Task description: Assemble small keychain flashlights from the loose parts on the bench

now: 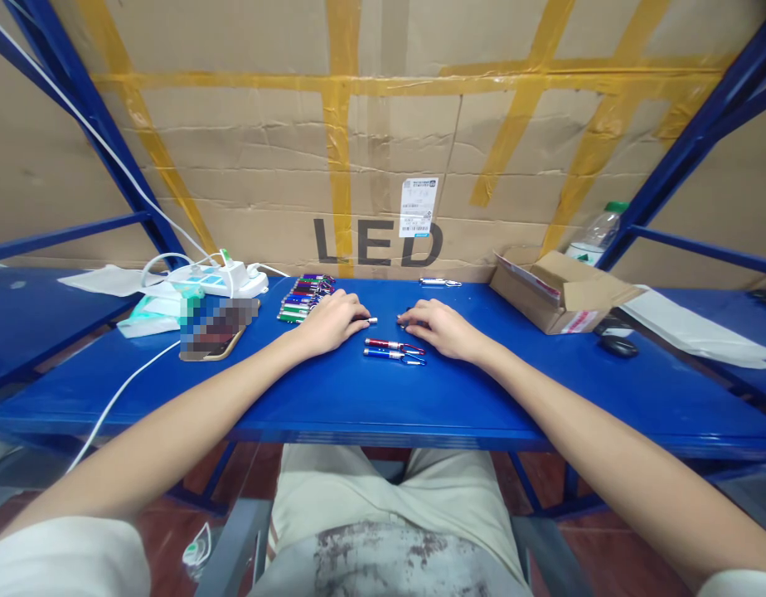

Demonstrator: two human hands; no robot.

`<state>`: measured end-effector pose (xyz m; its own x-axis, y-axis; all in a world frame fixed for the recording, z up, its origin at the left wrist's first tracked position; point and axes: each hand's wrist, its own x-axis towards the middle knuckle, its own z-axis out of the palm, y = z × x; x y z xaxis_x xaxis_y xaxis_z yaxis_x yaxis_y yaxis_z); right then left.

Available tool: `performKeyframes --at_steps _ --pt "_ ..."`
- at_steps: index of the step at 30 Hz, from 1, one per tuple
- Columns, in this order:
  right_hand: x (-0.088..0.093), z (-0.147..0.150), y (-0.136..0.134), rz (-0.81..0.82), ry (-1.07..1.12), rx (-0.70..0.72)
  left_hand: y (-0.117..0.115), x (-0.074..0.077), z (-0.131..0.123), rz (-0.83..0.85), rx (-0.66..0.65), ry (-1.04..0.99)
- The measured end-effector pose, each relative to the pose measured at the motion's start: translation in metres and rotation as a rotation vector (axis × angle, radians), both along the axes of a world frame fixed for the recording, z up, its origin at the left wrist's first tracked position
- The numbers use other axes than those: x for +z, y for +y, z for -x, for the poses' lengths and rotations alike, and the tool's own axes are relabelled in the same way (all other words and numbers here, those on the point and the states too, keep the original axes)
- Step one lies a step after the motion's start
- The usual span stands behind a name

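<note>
My left hand [333, 322] is closed on a small whitish piece [372, 321] that pokes out past its fingertips, just right of a row of colored pens [294, 303]. Across a short gap, my right hand [441, 327] rests on the table with its fingers curled together; a small dark bit shows at the fingertips, too hidden to name. Between the hands and nearer to me lie a red pen [383, 343] and a blue pen [383, 354], each with a carabiner clip at its right end. A silver pen [433, 283] lies by the cardboard at the back.
On the blue table [383, 406], a phone [225, 332], a power strip [227, 278] and a green-white packet [152, 311] sit at left. An open carton [545, 290], a black mouse [618, 346] and a bottle [598, 236] are at right. Large cardboard [264, 166] stands behind.
</note>
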<state>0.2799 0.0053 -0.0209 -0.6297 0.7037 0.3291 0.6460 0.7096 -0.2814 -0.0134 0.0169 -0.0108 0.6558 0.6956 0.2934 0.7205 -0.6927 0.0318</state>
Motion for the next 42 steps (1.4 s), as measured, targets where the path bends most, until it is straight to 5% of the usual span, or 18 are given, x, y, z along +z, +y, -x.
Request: performKeyframes --at_steps 26,34,42 --pt "0.000 -0.003 0.007 0.156 0.257 0.014 -0.001 -0.002 -0.002 0.084 -0.024 -0.151" --pt "-0.004 -0.006 0.013 -0.021 -0.011 -0.021 -0.001 -0.001 -0.002 0.086 -0.023 -0.147" --pt "-0.001 -0.009 0.011 0.013 0.029 -0.043 0.000 -0.002 0.000 0.075 -0.040 -0.152"
